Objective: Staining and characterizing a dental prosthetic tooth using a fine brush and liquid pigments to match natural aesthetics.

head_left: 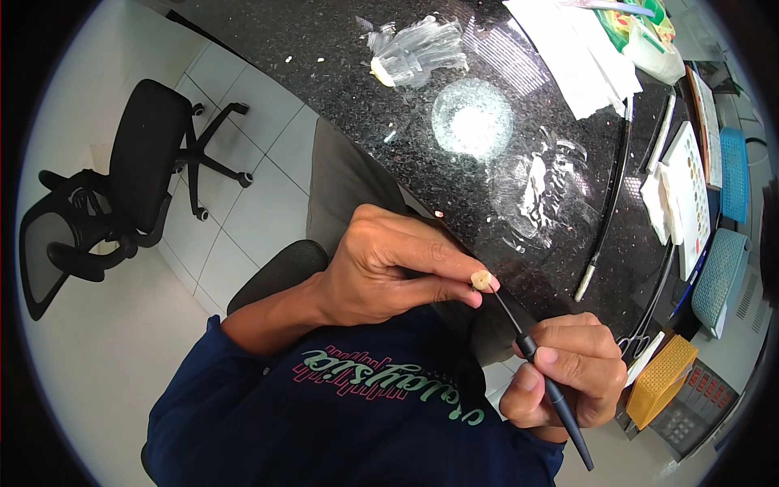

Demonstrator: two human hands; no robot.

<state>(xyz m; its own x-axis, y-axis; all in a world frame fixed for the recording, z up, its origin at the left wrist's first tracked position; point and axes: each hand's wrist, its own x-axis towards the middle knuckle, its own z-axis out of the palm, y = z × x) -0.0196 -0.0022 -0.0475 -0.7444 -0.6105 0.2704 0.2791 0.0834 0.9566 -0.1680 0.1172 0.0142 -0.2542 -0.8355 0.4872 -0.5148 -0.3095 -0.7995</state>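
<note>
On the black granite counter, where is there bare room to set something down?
The black speckled granite counter is bare left of the crumpled clear plastic wrapper, and between the light's glare spot and the counter's near edge. The right end is crowded: white paper sheets, black cable, blue baskets.

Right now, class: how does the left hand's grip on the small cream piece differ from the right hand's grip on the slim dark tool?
The left hand pinches the small cream piece between fingertips; the right hand wraps the slim dark tool like a pen. The piece is short and pale; the tool is long and black. The left hand sits higher, the right lower. Both are shut, meeting at the tool's tip.
</note>
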